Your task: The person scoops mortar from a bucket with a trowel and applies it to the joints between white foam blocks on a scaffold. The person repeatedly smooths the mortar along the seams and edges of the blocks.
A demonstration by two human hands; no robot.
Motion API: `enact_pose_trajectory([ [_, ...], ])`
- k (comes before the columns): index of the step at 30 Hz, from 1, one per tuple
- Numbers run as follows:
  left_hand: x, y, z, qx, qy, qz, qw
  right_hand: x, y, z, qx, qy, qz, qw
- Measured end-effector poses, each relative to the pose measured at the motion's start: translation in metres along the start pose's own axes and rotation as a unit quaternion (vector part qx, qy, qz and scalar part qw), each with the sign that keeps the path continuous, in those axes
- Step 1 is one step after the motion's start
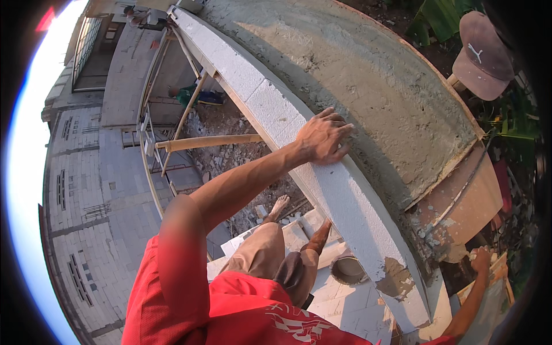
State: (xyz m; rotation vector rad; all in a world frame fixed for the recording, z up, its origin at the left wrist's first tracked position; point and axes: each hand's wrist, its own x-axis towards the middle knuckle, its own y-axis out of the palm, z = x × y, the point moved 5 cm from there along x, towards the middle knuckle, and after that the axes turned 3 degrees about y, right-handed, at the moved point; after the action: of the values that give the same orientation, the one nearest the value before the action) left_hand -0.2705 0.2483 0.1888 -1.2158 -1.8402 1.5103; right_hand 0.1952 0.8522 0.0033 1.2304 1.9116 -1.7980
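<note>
My left hand rests on top of a row of white lightweight blocks, its fingers a little apart and bent toward the edge beside the grey concrete. It holds nothing. At the lower right, my right hand is closed beside a rough wooden board; what its fingers grip is hidden. Grey mortar patches the near end of the block row. Rough grey concrete fills the area to the right of the blocks, up to a thin board edge.
A round bucket stands by my legs. A brown cap hangs at the upper right. A bamboo pole crosses the drop to rubble-strewn ground on the left. One person is below, another at the far end.
</note>
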Motion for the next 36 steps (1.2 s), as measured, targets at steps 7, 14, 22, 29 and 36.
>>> enact_pose_trajectory([
  [7, -0.003, -0.006, -0.006, -0.022, 0.002, -0.009, 1.000, 0.000, -0.081, 0.070, 0.112, -0.114, -0.102, 0.982],
  [14, -0.004, -0.007, -0.003, -0.029, 0.000, -0.004, 1.000, -0.078, -0.242, 0.183, 0.270, -0.080, -0.075, 0.957],
  [22, 0.008, -0.001, -0.011, -0.001, 0.020, -0.025, 0.999, -0.228, -0.274, 0.283, 0.466, -0.007, -0.123, 0.876],
  [29, 0.005, 0.000, -0.006, 0.039, 0.020, -0.013, 0.999, -0.372, -0.222, 0.361, 0.630, -0.029, -0.149, 0.762],
  [36, 0.003, -0.006, -0.018, 0.030, 0.021, -0.001, 0.999, -0.485, -0.131, 0.369, 0.647, 0.105, -0.165, 0.737],
])
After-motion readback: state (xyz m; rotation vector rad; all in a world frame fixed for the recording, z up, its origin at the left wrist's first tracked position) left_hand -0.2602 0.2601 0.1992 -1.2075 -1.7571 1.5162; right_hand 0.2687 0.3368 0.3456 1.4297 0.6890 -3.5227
